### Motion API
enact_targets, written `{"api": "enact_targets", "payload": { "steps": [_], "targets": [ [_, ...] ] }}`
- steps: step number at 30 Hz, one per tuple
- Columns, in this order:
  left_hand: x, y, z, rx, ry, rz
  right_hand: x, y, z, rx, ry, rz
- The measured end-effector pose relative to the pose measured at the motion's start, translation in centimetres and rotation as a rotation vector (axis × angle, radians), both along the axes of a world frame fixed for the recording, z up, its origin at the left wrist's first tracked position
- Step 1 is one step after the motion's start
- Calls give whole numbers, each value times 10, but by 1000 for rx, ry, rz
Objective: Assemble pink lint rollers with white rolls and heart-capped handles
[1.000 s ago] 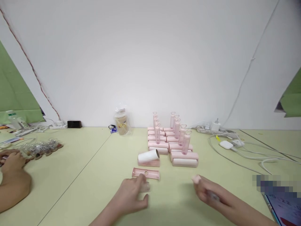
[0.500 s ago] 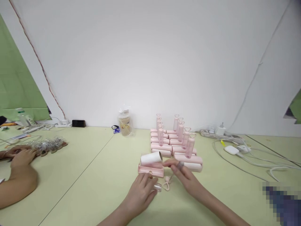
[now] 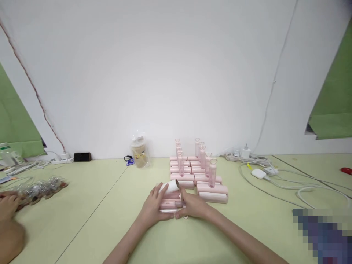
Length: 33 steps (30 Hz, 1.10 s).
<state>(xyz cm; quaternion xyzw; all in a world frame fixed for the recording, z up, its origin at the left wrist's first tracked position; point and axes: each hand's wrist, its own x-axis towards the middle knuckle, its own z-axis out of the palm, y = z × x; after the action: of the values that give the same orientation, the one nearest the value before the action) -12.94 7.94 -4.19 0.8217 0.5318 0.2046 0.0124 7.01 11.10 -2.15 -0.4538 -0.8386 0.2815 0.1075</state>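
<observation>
Both hands close in on an open pink case (image 3: 168, 205) in front of me. My left hand (image 3: 151, 206) grips its left end, with fingers over the top by the white roll (image 3: 169, 186) and the thumb along the near edge. My right hand (image 3: 193, 205) closes round the right end, fingers curled behind it and thumb low in front. The roll rests tilted on the case, its hollow end facing right. A small clear tube-like part (image 3: 178, 204) shows beside my right fingers. Part of a pale pink loop (image 3: 186, 217) peeks out under my right hand.
Behind stand pink cases with white rolls (image 3: 213, 197) in two columns, several bearing upright pink bottles (image 3: 212, 175) with heart-shaped loops. A bagged cup (image 3: 140, 154) and a phone (image 3: 82, 157) are near the wall. Cables (image 3: 277, 179) lie right; another person's arm (image 3: 9, 227) is left.
My hands have come together round the pink case. The right hand moved left and down to it; the left moved off the clear tube's former spot. The view has shifted right.
</observation>
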Motion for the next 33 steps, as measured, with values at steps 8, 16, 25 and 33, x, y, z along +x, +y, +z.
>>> {"api": "enact_targets", "payload": {
  "steps": [8,16,25,33],
  "targets": [
    [-64,14,-3,-29,-22,-32,-56,2,-6,49,84,-55],
    [-64,14,-12,101,82,190,28,-26,28,291,141,-258],
    [-15,-13,14,137,17,12,115,-7,16,361,-46,-544],
    [84,-46,0,-359,-522,-98,112,-39,25,159,-37,-191]
  ]
}}
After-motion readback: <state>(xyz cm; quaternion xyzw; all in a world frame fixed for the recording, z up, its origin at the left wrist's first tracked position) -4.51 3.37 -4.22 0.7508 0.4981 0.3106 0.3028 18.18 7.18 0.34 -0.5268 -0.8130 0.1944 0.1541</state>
